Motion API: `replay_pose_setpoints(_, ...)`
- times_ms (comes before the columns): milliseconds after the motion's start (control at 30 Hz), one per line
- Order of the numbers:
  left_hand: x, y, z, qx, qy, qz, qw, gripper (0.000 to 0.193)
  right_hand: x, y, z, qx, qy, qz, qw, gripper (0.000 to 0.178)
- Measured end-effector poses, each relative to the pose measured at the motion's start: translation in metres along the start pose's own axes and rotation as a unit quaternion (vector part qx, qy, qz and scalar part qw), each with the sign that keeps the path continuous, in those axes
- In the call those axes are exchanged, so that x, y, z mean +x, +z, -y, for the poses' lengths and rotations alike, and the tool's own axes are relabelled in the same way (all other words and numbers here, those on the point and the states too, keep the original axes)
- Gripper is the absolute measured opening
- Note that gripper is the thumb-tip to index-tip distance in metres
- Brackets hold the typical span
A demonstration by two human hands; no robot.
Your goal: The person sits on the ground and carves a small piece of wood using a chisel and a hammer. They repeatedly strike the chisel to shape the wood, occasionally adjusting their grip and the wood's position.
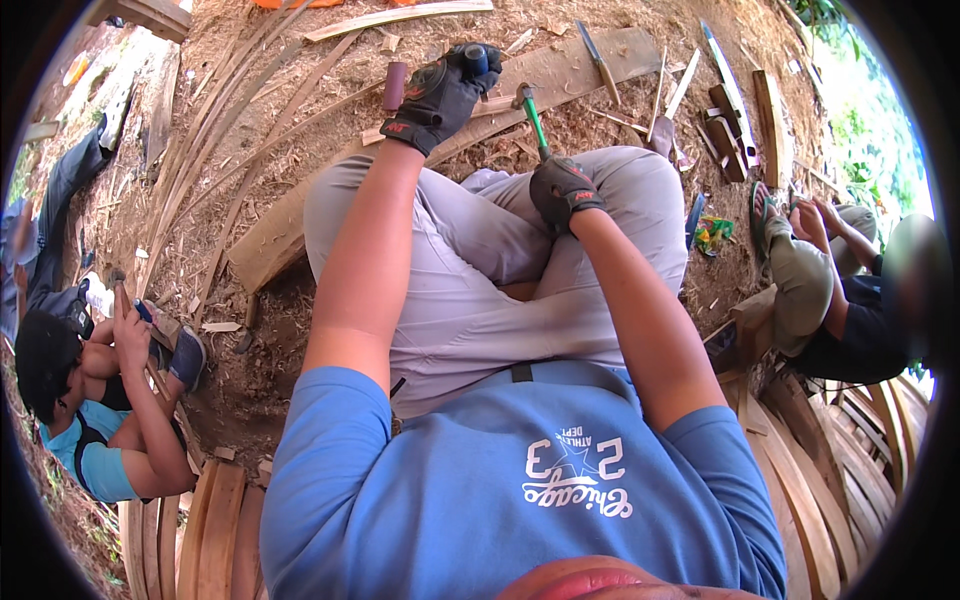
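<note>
Both my hands wear black work gloves. My right hand (565, 190), above my right thigh, is wrapped round the green handle of a hammer (540, 130). The hammer's metal head points away from me, over a long wooden plank (620, 60). Farther out, my left hand (440, 100) is closed, with a dark blue round-ended object (477, 60) at its fingers. What kind of object it is cannot be made out. A reddish-brown cylinder (395, 85) stands just left of that hand. Under the left wrist, a pale wood strip (372, 135) pokes out.
A blade (597, 62) lies across the plank. Machetes (728, 70) and dark wood blocks (725, 130) lie at far right. Long thin strips (220, 130) spread over shavings at left. People sit at left (110, 400) and right (830, 270). Curved boards (800, 470) are behind me.
</note>
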State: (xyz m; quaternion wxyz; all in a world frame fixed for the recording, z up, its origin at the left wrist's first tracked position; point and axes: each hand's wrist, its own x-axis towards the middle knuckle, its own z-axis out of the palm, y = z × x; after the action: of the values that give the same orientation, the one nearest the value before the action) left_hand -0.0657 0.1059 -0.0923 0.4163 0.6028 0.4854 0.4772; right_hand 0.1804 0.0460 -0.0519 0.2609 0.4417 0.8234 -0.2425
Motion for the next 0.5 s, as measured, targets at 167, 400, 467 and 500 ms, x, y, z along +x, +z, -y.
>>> replay_pose_setpoints(167,-0.001,-0.002,-0.019,0.065,-0.032,0.054,0.996,0.032,0.007,0.003,-0.001,0.0,0.015,0.008,1.0,0.03)
replay_pose_setpoints(400,0.004,0.004,-0.004,0.076,-0.007,0.012,0.997,0.026,0.0,0.003,-0.002,0.122,0.054,-0.038,0.99,0.024)
replay_pose_setpoints(467,0.01,0.007,-0.004,0.064,-0.014,0.02,0.998,0.026,-0.006,-0.009,-0.005,0.228,0.108,-0.026,0.967,0.025)
replay_pose_setpoints(500,0.011,0.006,-0.003,0.081,-0.013,0.019,0.996,0.025,-0.013,-0.024,0.0,0.277,0.138,-0.032,0.95,0.026)
